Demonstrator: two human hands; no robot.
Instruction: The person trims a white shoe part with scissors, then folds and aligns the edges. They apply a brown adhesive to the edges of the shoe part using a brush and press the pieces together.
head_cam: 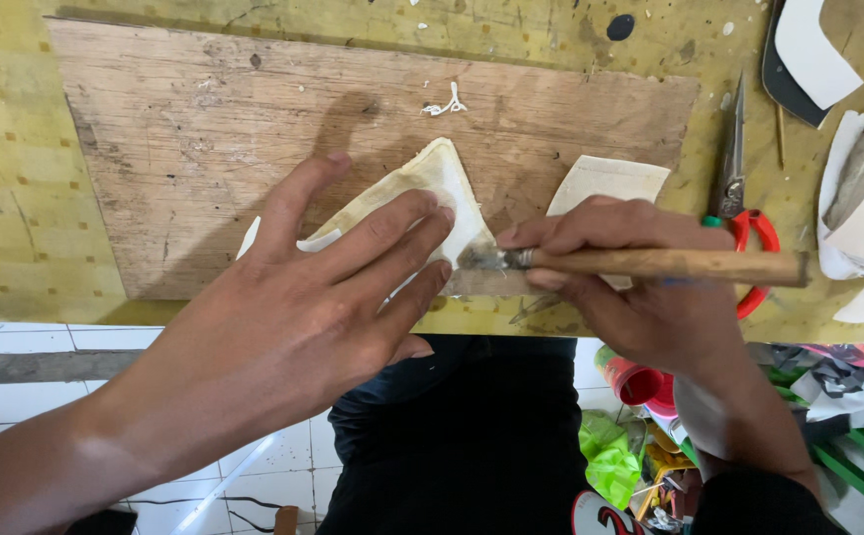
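My left hand (323, 287) lies flat with fingers spread on a cream, curved piece of material (442, 183), pressing it onto a worn wooden board (184, 139). My right hand (640, 287) grips a wooden-handled brush (670, 264). Its wet bristles (480, 260) touch the piece's lower edge, just beside my left fingertips. A second cream piece (605, 180) lies on the board behind my right hand, partly hidden by it.
Scissors with red handles (739, 188) lie to the right of the board on the yellow, stained worktop (16, 198). White and dark cut pieces (818, 50) sit at the right edge. Red cups (640, 381) and bags lie below the bench on a tiled floor.
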